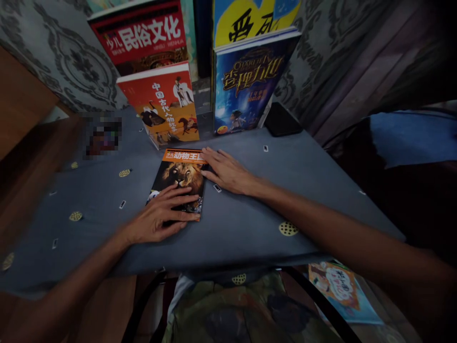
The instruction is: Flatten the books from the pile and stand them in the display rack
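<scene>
A lion-cover book (182, 174) with an orange title band lies flat on the grey-blue tablecloth (250, 214). My left hand (160, 216) rests palm down on the book's near end, fingers spread across the cover. My right hand (224, 169) lies flat at the book's right edge, fingertips touching its upper right corner. Neither hand grips anything.
Upright books lean against the wall behind: a red-orange one (162, 102), a blue one (246, 83), a red one (143, 35) and a yellow one (250, 19). A dark flat object (282, 120) lies by the blue book. Another book (339, 286) lies below the table's right edge.
</scene>
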A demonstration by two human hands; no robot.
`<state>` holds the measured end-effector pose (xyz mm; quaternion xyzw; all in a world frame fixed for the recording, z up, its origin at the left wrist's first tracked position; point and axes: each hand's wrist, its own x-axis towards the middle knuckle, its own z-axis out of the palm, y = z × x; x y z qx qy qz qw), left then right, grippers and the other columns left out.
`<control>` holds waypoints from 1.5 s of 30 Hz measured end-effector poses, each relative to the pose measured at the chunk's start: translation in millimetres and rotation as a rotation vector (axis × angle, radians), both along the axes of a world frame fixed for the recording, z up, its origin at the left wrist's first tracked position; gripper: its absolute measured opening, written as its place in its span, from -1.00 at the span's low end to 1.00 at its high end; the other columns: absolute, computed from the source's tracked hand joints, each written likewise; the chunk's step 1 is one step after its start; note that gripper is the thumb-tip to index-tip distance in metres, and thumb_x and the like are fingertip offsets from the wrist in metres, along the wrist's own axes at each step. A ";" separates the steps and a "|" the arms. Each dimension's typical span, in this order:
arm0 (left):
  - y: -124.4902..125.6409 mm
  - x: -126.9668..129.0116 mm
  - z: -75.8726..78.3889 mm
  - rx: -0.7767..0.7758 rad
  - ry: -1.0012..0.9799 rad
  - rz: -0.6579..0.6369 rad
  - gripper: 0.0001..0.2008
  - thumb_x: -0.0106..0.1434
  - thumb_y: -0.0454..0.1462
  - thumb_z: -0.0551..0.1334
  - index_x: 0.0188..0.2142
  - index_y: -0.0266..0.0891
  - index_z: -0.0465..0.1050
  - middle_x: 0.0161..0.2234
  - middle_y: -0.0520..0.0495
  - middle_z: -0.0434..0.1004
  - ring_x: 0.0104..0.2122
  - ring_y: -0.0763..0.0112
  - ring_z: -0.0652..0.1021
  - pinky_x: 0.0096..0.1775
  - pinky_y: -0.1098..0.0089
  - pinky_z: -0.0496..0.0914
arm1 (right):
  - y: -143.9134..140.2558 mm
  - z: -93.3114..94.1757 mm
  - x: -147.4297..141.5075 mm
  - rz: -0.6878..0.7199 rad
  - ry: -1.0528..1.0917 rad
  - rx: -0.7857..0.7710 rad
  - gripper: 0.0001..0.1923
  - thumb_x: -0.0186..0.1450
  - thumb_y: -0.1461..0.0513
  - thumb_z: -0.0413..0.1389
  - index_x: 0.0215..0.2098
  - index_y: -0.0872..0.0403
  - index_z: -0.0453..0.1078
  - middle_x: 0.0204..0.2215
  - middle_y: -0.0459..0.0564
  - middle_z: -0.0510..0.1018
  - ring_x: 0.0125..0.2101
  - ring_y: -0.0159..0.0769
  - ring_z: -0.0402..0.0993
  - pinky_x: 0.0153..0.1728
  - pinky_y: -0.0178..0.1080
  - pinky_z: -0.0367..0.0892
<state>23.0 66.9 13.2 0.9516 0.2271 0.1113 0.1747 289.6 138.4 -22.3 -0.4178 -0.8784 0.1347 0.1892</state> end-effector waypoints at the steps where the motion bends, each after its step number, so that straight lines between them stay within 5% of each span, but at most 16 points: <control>1: -1.9 -0.1 0.5 -0.018 0.008 0.016 -0.64 0.41 -0.23 0.14 0.14 0.13 0.47 0.32 0.06 0.31 0.34 0.23 0.26 0.35 -0.05 0.06 | -0.1 -0.2 -0.3 -0.001 -0.003 0.006 -0.39 0.48 0.04 -0.15 0.37 0.21 0.11 0.40 0.25 0.13 0.41 0.00 -0.02 0.36 0.20 0.01; 10: -3.3 5.3 -1.7 -0.152 -0.034 0.181 -0.62 0.43 -0.22 0.11 0.19 0.04 0.43 0.27 -0.03 0.39 0.29 0.22 0.35 0.34 -0.04 0.11 | -16.2 5.8 -11.7 -0.017 -0.053 0.065 -0.43 0.46 0.11 -0.10 0.37 0.17 0.13 0.37 0.24 0.22 0.40 0.01 0.02 0.37 0.24 -0.07; 20: 28.2 -4.8 -25.5 0.050 -0.145 0.381 -0.55 0.44 -0.24 0.08 0.29 -0.15 0.29 0.26 -0.19 0.39 0.27 0.21 0.38 0.30 0.05 0.23 | -55.1 17.5 -37.7 0.076 -0.075 0.030 -0.37 0.43 0.06 0.01 0.34 0.28 0.18 0.36 0.33 0.20 0.40 0.01 0.02 0.39 0.14 -0.04; 25: 51.1 -4.2 -38.8 0.224 -0.094 0.647 -0.57 0.43 -0.18 0.07 0.23 -0.23 0.34 0.28 -0.28 0.35 0.26 0.06 0.38 0.25 -0.03 0.28 | -67.7 23.0 -45.0 0.114 -0.055 0.002 -0.40 0.42 0.10 0.05 0.34 0.20 0.21 0.39 0.28 0.15 0.42 0.02 -0.05 0.39 0.19 -0.07; 28: 56.1 0.9 -47.1 0.296 -0.057 0.793 -0.56 0.43 -0.15 0.07 0.23 -0.22 0.35 0.27 -0.32 0.34 0.26 -0.02 0.37 0.23 -0.08 0.29 | -70.6 23.8 -45.7 0.068 -0.075 -0.040 -0.40 0.41 0.08 0.07 0.34 0.18 0.22 0.39 0.30 0.14 0.43 0.07 -0.10 0.38 0.25 -0.10; 32: 55.9 3.1 -51.1 0.276 -0.086 0.827 -0.58 0.41 -0.15 0.09 0.20 -0.19 0.38 0.21 -0.32 0.42 0.24 -0.03 0.39 0.21 -0.12 0.29 | -68.9 20.7 -45.0 -0.084 -0.063 -0.057 -0.35 0.35 0.05 0.16 0.33 0.11 0.24 0.42 0.31 0.06 0.43 0.19 -0.17 0.34 0.32 -0.06; 39: 63.3 -4.6 -38.1 -0.019 -0.428 0.815 -0.63 0.30 -0.21 0.16 0.08 -0.16 0.48 0.06 -0.18 0.58 0.08 0.08 0.53 0.18 0.01 0.35 | -63.3 20.7 -43.3 -0.159 -0.083 -0.070 -0.36 0.31 0.11 0.20 0.32 0.07 0.26 0.41 0.29 0.09 0.41 0.25 -0.11 0.33 0.31 0.01; 45: 64.7 -0.2 -32.1 -0.706 -1.010 0.989 -0.50 0.10 -0.15 0.37 0.03 -0.27 0.47 -0.06 -0.20 0.64 -0.08 0.14 0.63 0.02 0.18 0.47 | -61.3 7.9 -34.3 -0.123 -0.006 -0.054 -0.37 0.35 0.12 0.13 0.35 0.04 0.22 0.43 0.22 0.06 0.42 0.22 -0.15 0.32 0.30 0.05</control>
